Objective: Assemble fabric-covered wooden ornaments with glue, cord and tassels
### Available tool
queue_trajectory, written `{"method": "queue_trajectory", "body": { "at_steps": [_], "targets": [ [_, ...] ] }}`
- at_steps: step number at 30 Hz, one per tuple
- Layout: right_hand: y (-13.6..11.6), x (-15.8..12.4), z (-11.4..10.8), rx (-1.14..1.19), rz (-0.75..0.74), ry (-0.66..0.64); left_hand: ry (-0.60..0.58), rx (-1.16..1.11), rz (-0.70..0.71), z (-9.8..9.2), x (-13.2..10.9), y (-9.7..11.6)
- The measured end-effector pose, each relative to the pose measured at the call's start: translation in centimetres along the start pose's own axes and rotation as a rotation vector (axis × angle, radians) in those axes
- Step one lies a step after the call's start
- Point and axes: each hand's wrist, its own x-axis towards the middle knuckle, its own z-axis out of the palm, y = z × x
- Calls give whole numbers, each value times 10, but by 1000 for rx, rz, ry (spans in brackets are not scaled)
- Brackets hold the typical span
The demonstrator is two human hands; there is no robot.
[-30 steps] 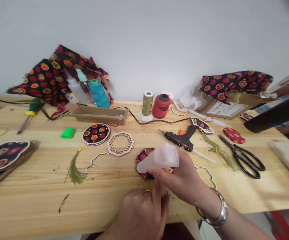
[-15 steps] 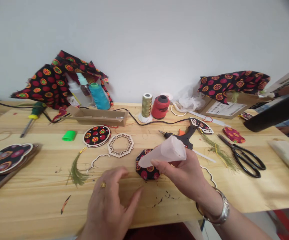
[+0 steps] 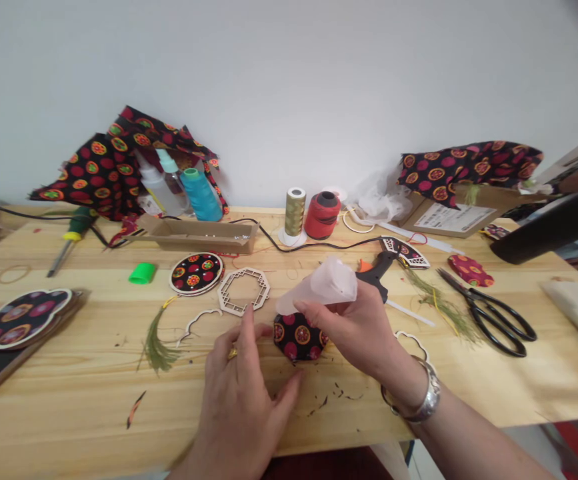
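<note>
My right hand [image 3: 351, 327] is closed around a translucent whitish bottle [image 3: 321, 287], tilted so its narrow end points down and left. That end meets the upper left edge of a dark octagonal piece covered in patterned fabric [image 3: 300, 337], which lies flat on the wooden table [image 3: 169, 413]; whether the two touch I cannot tell. Beside the piece, on its left, my left hand [image 3: 246, 380] rests with fingers apart and holds nothing. Just beyond those fingers is an octagonal wooden lattice frame [image 3: 223, 303].
Nearby lie a round fabric ornament [image 3: 196, 273], a green tassel [image 3: 159, 343], a lime-green cap [image 3: 143, 273], a black glue gun [image 3: 379, 270] and black scissors [image 3: 501, 317]. Thread spools [image 3: 295, 212], a shallow cardboard box [image 3: 203, 236] and a black cable [image 3: 289, 250] are farther back.
The bottle has shifted left and up, its narrow end moving from the octagon's face to its upper left edge. My left hand has come right, closer to the fabric piece.
</note>
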Motion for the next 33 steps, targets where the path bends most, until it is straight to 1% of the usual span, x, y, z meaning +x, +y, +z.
{"method": "queue_trajectory", "body": {
  "at_steps": [7, 11, 15, 19, 23, 26, 30, 33],
  "targets": [
    [11, -2, 2, -109, -24, -27, 0, 42, 13, 0, 0, 2],
    [10, -2, 1, -134, -31, -27, -1, 46, 23, 2, 0, 0],
    [9, -1, -1, -164, -51, 23, 17, 31, 40, 2, 0, -1],
    [10, -3, -1, -163, -53, -2, 0, 25, 10, 1, 0, 2],
    [11, -5, 1, -186, -57, -28, 19, 19, 30, -1, 5, 3],
    [10, -4, 0, -164, -65, -13, 57, 9, 44, -3, 13, -1],
    [6, -4, -2, -167, -83, 6, 51, -48, -28, -5, 19, -7],
    [5, -6, -1, -196, -88, -38, 45, -78, -68, -3, 18, -9]
  ]
}}
